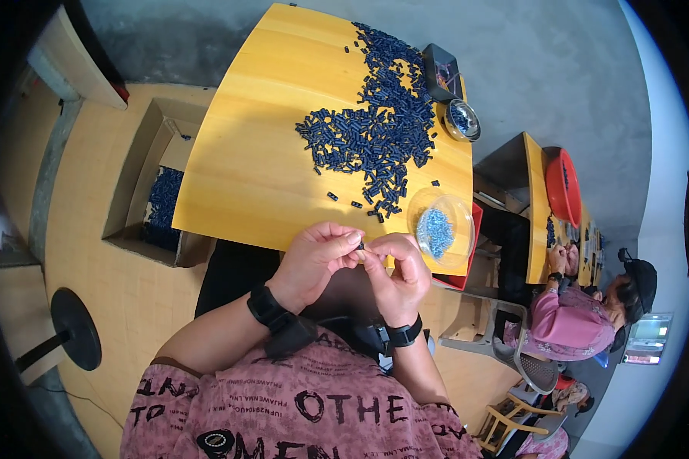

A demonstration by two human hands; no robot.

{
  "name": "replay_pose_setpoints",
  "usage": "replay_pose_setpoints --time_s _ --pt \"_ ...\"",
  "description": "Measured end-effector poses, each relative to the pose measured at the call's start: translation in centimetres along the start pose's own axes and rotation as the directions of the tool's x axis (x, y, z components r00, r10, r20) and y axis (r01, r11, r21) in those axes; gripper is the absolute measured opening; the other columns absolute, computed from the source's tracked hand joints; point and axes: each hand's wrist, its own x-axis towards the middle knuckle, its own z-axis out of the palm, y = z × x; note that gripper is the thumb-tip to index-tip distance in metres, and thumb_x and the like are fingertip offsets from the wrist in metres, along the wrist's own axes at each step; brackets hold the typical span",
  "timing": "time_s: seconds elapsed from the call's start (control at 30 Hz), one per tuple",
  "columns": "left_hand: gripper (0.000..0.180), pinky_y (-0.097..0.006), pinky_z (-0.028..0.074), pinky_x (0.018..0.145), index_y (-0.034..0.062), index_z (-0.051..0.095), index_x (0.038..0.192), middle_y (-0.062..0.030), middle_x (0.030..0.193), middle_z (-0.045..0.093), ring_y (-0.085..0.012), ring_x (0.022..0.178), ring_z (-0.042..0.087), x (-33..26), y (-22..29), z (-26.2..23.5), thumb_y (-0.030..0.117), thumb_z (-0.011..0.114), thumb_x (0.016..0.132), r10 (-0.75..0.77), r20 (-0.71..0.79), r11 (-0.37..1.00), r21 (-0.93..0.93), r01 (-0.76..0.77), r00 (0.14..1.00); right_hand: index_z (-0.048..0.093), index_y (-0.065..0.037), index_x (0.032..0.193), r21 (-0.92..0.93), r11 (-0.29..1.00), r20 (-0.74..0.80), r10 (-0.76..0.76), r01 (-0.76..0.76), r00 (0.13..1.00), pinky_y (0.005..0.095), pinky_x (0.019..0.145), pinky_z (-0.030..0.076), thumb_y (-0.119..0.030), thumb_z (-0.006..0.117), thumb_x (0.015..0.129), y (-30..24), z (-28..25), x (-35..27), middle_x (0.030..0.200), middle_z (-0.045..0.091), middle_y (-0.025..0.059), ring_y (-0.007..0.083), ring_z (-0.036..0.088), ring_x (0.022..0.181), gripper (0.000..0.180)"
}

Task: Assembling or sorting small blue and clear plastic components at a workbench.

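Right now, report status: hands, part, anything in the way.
Left hand and right hand together, pinching one small dark piece. Held above near table edge. Pile of dark blue pieces and clear bowl beyond, apart from the hands.

To your left, an open brown cardboard box point(155, 183) sits on the floor beside the surface point(253, 153), with dark blue pieces inside it. At the far right edge of the surface, you have a small dark rectangular box point(442, 73), lying tilted. Low at your far right, a pale glowing screen point(648, 336) shows.
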Motion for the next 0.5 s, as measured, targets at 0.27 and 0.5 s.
replay_pose_setpoints --time_s 0.27,0.5 --pt "0.009 -0.029 0.050 0.073 0.0017 0.068 0.099 -0.0057 0.091 0.067 -0.0135 0.079 0.062 -0.17 0.58 -0.77 0.008 0.062 0.097 0.012 0.012 1.000 -0.003 -0.012 1.000 0.072 -0.002 0.096 0.155 0.969 0.162 0.169 -0.194 0.972 0.0283 0.068 0.049 0.007 0.077 0.075 0.60 -0.44 0.35 0.090 0.069 0.0070 0.0177 0.060 0.076 0.023" --pt "0.009 -0.028 0.050 0.073 0.0000 0.067 0.100 -0.0067 0.088 0.066 -0.0141 0.079 0.062 -0.31 0.63 -1.09 0.008 0.063 0.096 0.032 0.018 0.999 0.043 -0.033 0.999 0.074 -0.002 0.093 0.123 0.972 0.195 0.173 -0.199 0.965 0.0294 0.068 0.051 0.008 0.074 0.076 0.66 -0.39 0.32 0.087 0.069 0.0076 0.0202 0.064 0.081 0.019"
